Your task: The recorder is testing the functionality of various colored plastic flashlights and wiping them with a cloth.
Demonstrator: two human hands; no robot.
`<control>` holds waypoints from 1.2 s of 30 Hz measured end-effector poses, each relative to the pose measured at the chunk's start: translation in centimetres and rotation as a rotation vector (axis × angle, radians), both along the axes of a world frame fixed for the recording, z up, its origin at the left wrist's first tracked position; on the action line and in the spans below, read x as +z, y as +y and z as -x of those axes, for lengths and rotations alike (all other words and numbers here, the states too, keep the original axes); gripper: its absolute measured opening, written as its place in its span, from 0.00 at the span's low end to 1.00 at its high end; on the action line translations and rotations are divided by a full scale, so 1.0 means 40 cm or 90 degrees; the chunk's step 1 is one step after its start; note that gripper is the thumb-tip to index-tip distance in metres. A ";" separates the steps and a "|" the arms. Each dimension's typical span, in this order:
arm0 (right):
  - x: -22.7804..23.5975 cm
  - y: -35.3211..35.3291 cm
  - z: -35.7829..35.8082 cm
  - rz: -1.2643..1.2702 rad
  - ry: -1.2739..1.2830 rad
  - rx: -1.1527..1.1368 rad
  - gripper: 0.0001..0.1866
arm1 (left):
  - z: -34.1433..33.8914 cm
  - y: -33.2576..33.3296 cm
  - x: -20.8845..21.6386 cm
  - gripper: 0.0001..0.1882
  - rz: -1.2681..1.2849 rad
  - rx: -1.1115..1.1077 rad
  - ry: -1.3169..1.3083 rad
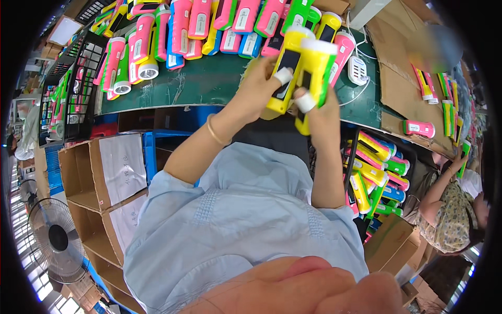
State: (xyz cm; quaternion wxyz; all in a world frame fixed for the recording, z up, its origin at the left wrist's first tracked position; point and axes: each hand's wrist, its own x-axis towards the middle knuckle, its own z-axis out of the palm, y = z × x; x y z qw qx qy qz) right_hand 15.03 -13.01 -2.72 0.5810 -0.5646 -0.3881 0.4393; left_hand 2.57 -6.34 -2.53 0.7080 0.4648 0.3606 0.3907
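My left hand is closed round a yellow flashlight with a dark panel along its side. Beside it, my right hand grips a yellow and green flashlight with a pale head. Both are tilted with their heads pointing away from me, close together above the front of the green table. White wraps cover both thumbs. Just beyond them lie many flashlights in pink, green, yellow and blue, heaped along the far side. A pink flashlight is right of my right hand.
A white multi-port charger with cables lies right of my hands. Black crates stand at left and lower right, holding flashlights. Cardboard compartments and a fan are at left. Another person holds a green flashlight at right.
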 end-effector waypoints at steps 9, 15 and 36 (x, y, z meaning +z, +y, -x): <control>-0.053 0.216 -0.160 -0.074 -0.513 -0.226 0.28 | -0.264 0.203 -0.005 0.33 -0.580 0.196 0.412; -0.128 0.168 -0.166 -0.154 -0.611 -0.197 0.32 | -0.245 0.192 -0.051 0.26 -0.849 0.271 0.508; -0.131 0.061 -0.120 -0.189 -0.590 -0.232 0.26 | 0.312 0.026 -0.049 0.16 -0.679 0.433 0.516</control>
